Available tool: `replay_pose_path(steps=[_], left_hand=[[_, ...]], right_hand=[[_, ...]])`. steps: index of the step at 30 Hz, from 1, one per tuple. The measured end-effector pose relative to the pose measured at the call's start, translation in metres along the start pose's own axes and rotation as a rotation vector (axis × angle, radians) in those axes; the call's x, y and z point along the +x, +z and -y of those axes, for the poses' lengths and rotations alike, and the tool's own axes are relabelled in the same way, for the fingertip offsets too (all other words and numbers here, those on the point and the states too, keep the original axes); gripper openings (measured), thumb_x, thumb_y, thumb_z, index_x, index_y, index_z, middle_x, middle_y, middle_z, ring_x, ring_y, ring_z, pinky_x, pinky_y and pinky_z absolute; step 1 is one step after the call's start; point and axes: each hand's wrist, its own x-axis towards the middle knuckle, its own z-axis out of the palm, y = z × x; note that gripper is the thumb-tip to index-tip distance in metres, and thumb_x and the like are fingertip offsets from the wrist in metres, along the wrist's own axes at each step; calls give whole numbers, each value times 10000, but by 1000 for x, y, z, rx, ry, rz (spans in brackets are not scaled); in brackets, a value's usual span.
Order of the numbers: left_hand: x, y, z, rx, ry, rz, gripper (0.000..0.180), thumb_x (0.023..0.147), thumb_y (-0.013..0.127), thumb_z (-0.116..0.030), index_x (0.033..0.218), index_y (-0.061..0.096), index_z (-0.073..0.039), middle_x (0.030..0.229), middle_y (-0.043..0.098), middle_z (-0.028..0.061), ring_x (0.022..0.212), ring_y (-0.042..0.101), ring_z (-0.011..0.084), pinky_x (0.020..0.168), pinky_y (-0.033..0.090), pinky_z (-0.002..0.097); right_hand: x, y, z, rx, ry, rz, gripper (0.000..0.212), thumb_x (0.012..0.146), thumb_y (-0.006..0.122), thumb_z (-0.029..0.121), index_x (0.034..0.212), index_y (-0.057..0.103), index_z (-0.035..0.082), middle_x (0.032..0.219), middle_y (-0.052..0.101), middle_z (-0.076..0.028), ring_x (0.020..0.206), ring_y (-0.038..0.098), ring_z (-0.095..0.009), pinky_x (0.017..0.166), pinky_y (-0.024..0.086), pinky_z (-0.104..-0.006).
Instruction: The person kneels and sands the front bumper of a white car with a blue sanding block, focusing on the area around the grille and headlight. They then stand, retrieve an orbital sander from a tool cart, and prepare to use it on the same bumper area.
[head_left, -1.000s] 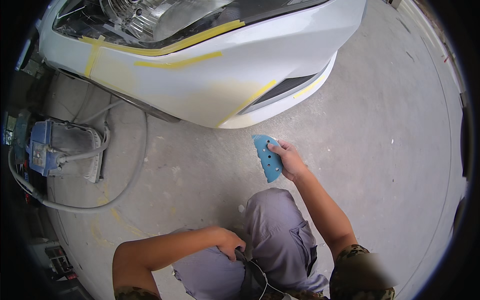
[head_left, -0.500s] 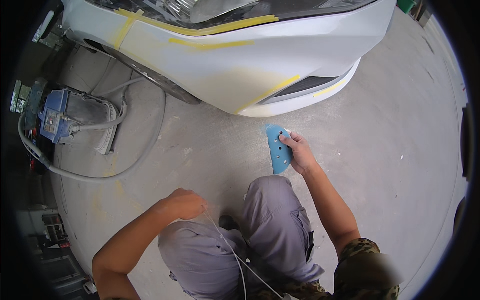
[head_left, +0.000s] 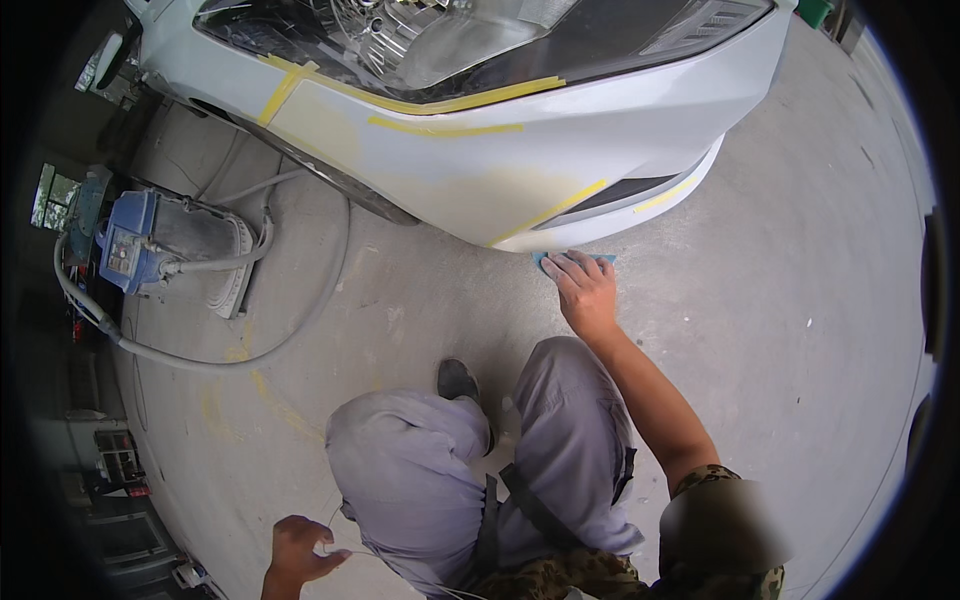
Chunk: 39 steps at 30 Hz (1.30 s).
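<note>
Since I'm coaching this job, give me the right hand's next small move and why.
Probably bring the blue sanding disc flat against the lower edge of the white bumper: the right hand holds it close to that edge, near the beige patch; contact isn't clear.

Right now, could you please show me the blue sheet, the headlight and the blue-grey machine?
Blue sheet (head_left: 539,260): head view, exposed left end.
Headlight (head_left: 480,48): head view, clear middle part.
Blue-grey machine (head_left: 195,230): head view, grey body.

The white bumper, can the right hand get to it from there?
Probably yes: the right hand is close to the lower edge of the white bumper, holding a blue sheet, and nothing else seems in the way. I can't tell whether they touch.
</note>
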Motion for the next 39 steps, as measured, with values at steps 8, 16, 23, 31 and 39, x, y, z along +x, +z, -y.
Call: replay_pose_path(steps=[8, 16, 23, 31, 39], left_hand=[[80, 18, -2, -200, 136, -463, 530, 1022, 569, -510, 1215, 643, -23, 1342, 625, 257, 1192, 619, 458, 982, 488, 558], [149, 40, -18, -91, 276, -489, 464, 970, 608, -431, 1232, 634, -49, 1416, 611, 259, 1290, 556, 451, 1060, 348, 555], [168, 12, -56, -47, 467, -468, 391, 984, 645, -370, 1229, 654, -66, 1330, 696, 159, 1187, 678, 349, 1178, 308, 586], [218, 27, -195, -1189, 1044, 392, 299, 1001, 690, -283, 1160, 728, -33, 1232, 749, 137, 1062, 710, 319, 928, 539, 459], [206, 65, -212, -1370, 1144, 650, 297, 946, 721, -242, 1117, 747, -1, 1071, 746, 187, 985, 708, 355, 821, 539, 461]], right_hand=[[13, 24, -17, -96, -152, -17, 424, 875, 667, 94, 1287, 737, 162, 1323, 722, -22, 1214, 653, -264, 955, 488, -470], [23, 36, -26, -99, -244, 30, 421, 873, 660, 114, 1286, 711, 55, 1337, 712, -68, 1226, 651, -274, 1023, 519, -457], [27, 38, -16, -82, -229, 64, 393, 867, 673, 84, 1256, 722, 51, 1305, 730, -75, 1242, 666, -271, 1057, 523, -473], [27, 39, -16, -138, -237, 135, 400, 856, 673, 70, 1251, 732, 59, 1277, 735, -80, 1231, 668, -279, 1062, 528, -482], [28, 40, -12, -72, -215, 67, 389, 880, 666, 68, 1264, 726, 42, 1286, 744, -91, 1228, 682, -275, 1067, 534, -482]])
